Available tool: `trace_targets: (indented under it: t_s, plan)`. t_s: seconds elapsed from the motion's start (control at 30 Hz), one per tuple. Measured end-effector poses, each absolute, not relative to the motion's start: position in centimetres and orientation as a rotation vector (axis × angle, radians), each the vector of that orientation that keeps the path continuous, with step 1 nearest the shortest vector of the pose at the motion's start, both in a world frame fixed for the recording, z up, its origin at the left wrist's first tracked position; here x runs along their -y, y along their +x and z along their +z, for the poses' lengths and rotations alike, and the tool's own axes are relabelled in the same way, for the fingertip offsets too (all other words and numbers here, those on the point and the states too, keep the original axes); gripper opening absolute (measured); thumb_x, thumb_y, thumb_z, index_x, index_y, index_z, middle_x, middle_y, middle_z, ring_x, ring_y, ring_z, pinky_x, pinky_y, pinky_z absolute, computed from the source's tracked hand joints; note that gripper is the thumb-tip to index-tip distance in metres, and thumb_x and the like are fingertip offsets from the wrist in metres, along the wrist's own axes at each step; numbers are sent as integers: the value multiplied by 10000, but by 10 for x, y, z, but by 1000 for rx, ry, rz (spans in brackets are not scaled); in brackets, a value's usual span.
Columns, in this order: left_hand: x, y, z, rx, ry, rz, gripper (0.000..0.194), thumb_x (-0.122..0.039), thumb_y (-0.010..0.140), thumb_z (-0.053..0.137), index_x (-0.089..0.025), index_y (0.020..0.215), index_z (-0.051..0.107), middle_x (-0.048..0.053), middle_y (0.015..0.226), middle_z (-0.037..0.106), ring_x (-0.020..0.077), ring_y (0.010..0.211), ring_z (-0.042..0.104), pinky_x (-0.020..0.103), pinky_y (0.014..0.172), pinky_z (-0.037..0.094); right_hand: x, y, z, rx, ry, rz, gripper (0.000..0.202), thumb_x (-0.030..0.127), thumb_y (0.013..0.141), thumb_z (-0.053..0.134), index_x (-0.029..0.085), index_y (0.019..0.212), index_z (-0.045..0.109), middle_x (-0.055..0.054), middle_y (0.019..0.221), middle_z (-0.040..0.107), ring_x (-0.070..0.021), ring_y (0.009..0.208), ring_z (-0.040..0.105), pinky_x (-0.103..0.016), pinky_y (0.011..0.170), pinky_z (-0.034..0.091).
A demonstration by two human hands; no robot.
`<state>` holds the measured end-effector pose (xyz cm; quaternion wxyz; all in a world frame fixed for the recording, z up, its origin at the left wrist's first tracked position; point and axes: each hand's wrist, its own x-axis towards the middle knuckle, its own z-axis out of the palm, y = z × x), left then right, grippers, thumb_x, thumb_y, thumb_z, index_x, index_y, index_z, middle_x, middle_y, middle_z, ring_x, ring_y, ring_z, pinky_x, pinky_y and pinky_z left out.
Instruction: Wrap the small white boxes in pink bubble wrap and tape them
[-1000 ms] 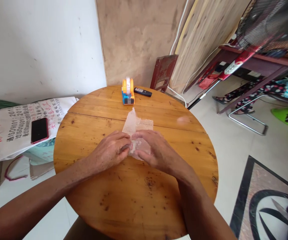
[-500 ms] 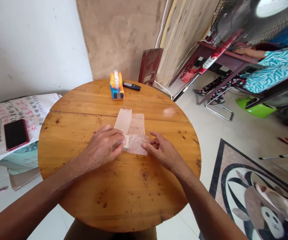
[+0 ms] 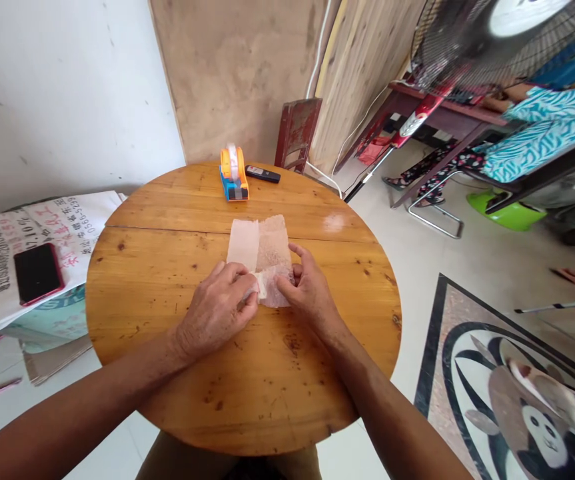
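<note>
A sheet of bubble wrap [image 3: 274,241] lies on the round wooden table [image 3: 247,400], its near part folded over towards me. A small pale item [image 3: 262,287] shows at the fold; its kind I cannot make out. My left hand [image 3: 224,297] is closed, its fingers pinching the left end of the folded bubble wrap. My right hand [image 3: 312,287] grips the right end, thumb on top and fingers curled behind. Beyond the hands, a flat whitish piece [image 3: 243,241] extends from the wrap's left side.
An orange and blue tape dispenser [image 3: 234,175] and a black remote-like device [image 3: 263,174] are at the table's far edge. Left of the table, a phone [image 3: 38,273] rests on printed sacks. A standing fan [image 3: 417,120] and a seated person [image 3: 542,133] are to the right.
My right hand has moved in and closed on the bubble wrap's right end. The wrap has turned slightly, and its far part now lies straighter.
</note>
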<state>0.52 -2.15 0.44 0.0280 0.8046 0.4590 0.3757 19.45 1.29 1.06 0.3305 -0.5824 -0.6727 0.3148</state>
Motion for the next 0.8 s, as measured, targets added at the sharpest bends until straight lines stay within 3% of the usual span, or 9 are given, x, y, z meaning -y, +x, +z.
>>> trace_targets:
  t_s: [0.3, 0.6, 0.8]
  plan:
    - [18, 5, 6, -1348, 2491, 1099, 161, -152, 869, 537, -146, 917, 690, 105, 963, 646, 214, 883, 578, 343, 778, 525, -14, 172, 26, 1646, -1297, 1094, 742, 262, 770, 628, 120, 1441, 343, 67, 660, 526, -112, 573, 502, -236, 546, 406]
    - [18, 5, 3, -1334, 2361, 1144, 115, -119, 833, 554, -154, 916, 626, 94, 971, 654, 232, 938, 591, 367, 829, 518, -4, 165, 19, 1652, -1299, 1096, 648, 296, 835, 559, 88, 1419, 370, 15, 733, 592, -141, 659, 565, -278, 631, 464]
    - [15, 6, 4, -1320, 2217, 1148, 153, -106, 801, 555, -157, 941, 587, 79, 953, 648, 219, 917, 585, 357, 822, 492, 3, 166, 24, 1882, -1303, 870, 563, 235, 883, 488, 95, 1416, 374, -63, 874, 694, -180, 758, 633, -332, 721, 509]
